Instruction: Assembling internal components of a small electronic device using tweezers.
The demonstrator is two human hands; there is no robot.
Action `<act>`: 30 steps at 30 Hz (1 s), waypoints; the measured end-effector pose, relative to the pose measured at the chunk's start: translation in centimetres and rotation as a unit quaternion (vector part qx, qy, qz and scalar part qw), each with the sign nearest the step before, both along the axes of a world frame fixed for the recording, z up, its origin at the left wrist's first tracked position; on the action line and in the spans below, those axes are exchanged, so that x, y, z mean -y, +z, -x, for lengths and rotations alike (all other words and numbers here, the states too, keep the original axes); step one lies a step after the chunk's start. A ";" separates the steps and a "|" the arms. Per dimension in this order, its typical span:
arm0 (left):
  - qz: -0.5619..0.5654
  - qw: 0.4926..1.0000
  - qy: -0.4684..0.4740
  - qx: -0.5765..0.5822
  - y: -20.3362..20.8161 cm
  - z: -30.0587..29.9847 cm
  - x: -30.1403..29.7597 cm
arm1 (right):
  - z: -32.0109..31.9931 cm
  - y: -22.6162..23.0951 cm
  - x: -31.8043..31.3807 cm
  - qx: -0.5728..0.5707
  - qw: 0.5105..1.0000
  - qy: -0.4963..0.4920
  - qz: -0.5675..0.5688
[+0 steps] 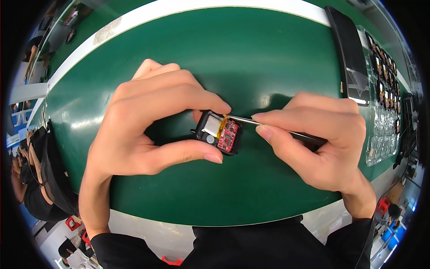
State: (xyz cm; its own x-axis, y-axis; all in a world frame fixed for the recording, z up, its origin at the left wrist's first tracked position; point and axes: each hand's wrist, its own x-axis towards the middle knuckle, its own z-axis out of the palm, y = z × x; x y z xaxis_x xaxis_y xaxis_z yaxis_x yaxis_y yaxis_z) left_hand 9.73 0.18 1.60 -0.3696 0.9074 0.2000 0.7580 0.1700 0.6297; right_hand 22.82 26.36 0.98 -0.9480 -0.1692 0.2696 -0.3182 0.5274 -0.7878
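Note:
Between the thumb and fingers of my left hand [148, 121] is a small black electronic device housing [203, 140], its inside facing up. Within it lie a silver battery pouch [211, 124], a red circuit board [228, 135], a round grey part [210, 139] and a strip of yellow tape [222, 127] between battery and board. My right hand [320, 139] pinches a thin pair of metal tweezers [244, 119]. Their tip reaches the upper end of the yellow tape, close to my left index fingertip. Whether the tips grip anything is too small to tell.
Under my hands spreads a green table mat [179, 197]. A long black tray-like object [347, 54] stands at the far right. Beside it, a clear plastic blister tray [380, 139] holds several similar devices. Black cables [405, 134] lie at the right edge. People sit at the left.

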 end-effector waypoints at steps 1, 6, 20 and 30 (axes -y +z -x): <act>0.000 1.000 0.003 0.000 0.0 -0.1 0.0 | 0.0 0.0 0.0 0.000 1.000 -0.001 -0.001; 0.010 0.999 -0.011 -0.048 0.0 0.0 0.1 | 0.0 -0.3 0.4 -0.006 1.000 -0.004 0.006; 0.004 0.999 -0.013 -0.044 0.1 -0.1 -0.1 | -0.1 -0.5 0.1 -0.021 1.000 -0.003 0.019; 0.013 0.999 -0.010 -0.034 0.2 -0.2 -0.1 | -0.4 -0.8 0.3 -0.036 0.999 -0.006 0.016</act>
State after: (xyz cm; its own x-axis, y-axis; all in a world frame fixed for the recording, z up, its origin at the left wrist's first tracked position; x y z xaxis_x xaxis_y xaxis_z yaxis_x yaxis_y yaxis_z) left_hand 9.91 0.31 1.76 -0.3377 0.9195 0.2011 0.8027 0.1698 0.5717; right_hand 23.20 26.03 0.16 -0.9277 -0.1483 0.3427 -0.3689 0.5057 -0.7798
